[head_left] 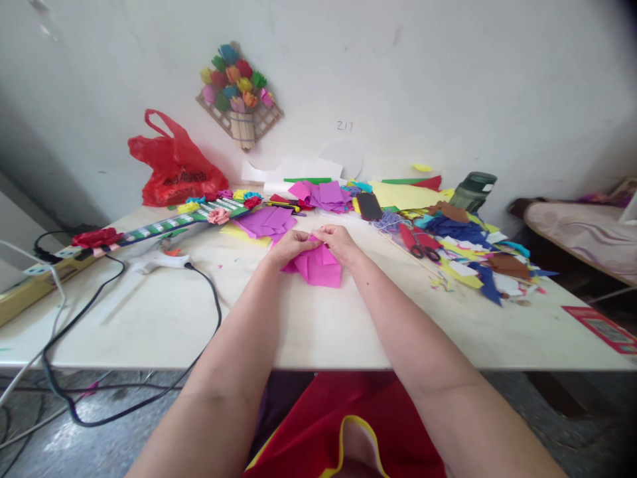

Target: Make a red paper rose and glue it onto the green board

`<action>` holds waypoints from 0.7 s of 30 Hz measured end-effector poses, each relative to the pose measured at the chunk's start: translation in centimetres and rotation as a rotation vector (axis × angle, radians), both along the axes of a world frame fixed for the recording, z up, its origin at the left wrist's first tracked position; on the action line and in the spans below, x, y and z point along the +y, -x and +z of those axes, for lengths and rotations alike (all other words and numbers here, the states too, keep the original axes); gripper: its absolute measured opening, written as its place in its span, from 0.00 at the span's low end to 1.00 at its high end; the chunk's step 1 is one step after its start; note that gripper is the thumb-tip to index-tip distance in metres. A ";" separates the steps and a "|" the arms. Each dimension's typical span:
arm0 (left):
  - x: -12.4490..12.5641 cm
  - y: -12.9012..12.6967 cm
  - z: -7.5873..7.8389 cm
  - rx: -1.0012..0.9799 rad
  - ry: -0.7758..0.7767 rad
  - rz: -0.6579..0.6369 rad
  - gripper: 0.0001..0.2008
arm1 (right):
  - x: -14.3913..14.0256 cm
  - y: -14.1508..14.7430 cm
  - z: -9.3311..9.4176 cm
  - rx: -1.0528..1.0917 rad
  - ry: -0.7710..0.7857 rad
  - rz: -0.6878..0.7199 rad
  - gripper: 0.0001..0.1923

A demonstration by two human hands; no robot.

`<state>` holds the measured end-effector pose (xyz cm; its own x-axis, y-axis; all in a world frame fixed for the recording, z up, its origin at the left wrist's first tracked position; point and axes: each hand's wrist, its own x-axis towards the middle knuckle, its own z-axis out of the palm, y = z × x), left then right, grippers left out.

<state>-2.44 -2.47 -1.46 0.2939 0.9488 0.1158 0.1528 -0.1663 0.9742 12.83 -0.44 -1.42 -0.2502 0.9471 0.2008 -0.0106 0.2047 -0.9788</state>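
Both of my hands are together at the middle of the table (328, 338), over bright pink paper (321, 269). My left hand (293, 245) pinches a piece of this paper between thumb and fingers. From the other side, my right hand (341, 244) grips the same piece, with its fingertips close to those of the left. More creased pink sheets hang or lie just below the fingers; whether they are joined to the held piece I cannot tell. Purple paper sheets (263, 222) lie just beyond my left hand.
A glue gun (166, 261) with a black cord lies at left, near a red bag (179, 166) and a flower-decorated strip (174, 224). To the right are scissors (423, 249), a phone (369, 206), a dark green bottle (472, 191) and piled paper scraps (462, 232).
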 end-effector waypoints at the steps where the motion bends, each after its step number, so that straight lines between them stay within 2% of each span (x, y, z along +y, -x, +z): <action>1: 0.0 0.0 0.0 0.000 -0.002 0.002 0.19 | 0.0 0.0 0.0 0.005 0.003 0.006 0.17; 11: 0.0 0.0 -0.1 -0.025 0.001 0.000 0.19 | 0.2 -0.1 -0.1 -0.012 -0.009 -0.058 0.13; 17: 0.0 0.0 0.0 -0.032 -0.006 0.004 0.19 | 0.3 -0.2 -0.1 -0.012 -0.001 -0.004 0.15; 21: 0.1 0.0 -0.1 -0.024 -0.014 0.007 0.20 | 0.1 -0.2 0.0 -0.049 -0.050 -0.032 0.15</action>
<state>-2.43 -2.38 -1.59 0.2845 0.9490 0.1359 0.1307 -0.1789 0.9751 13.00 -0.30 -1.40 -0.2311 0.9438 0.2362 0.0448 0.2528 -0.9665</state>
